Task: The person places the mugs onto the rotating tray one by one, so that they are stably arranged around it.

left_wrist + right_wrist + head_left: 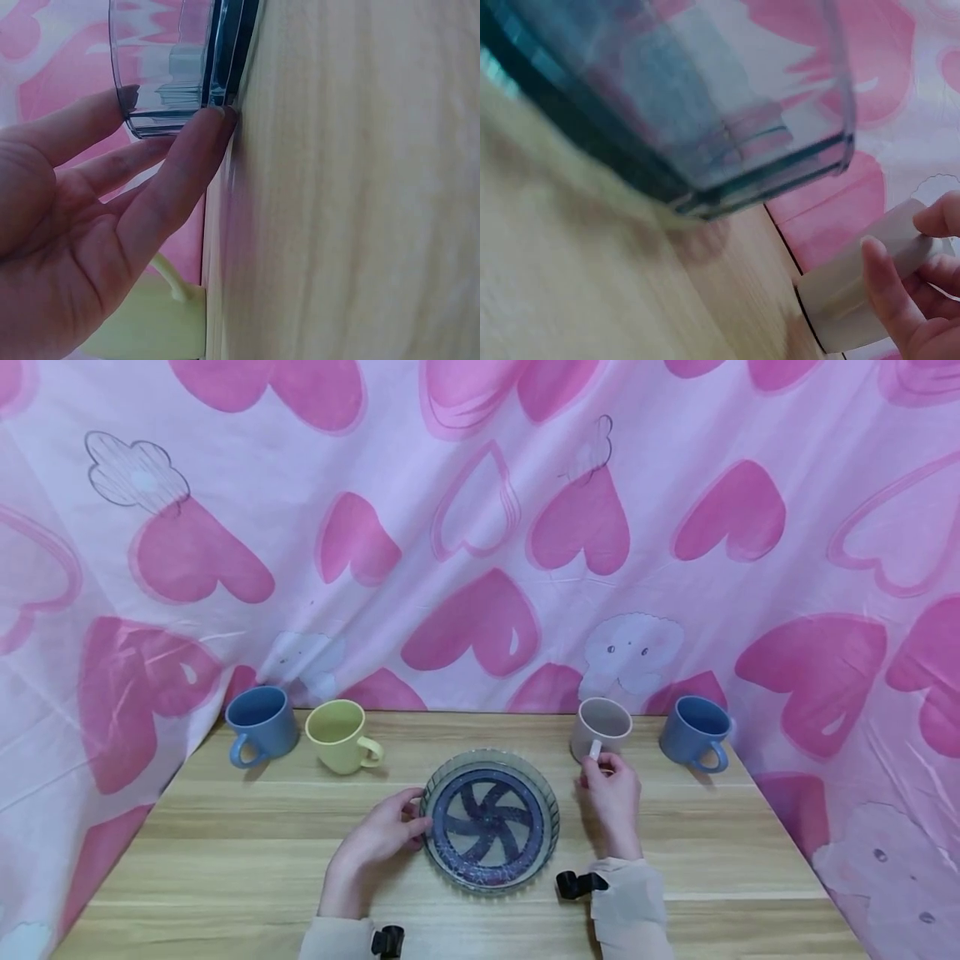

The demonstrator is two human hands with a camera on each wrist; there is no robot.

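Observation:
A round clear glass dish with a dark pinwheel pattern on its base stands on the wooden table. My left hand grips its left side, the thumb at the rim and other fingers low on the wall, as the left wrist view shows. Behind the dish to the right stands a pale grey mug, its handle facing me. My right hand pinches that handle. In the right wrist view the grey mug appears beside the fingers, while the blurred glass dish fills the upper left.
A blue mug and a yellow mug stand at the table's back left. Another blue mug stands right of the grey one. A pink heart-print cloth hangs behind and beside the wooden table.

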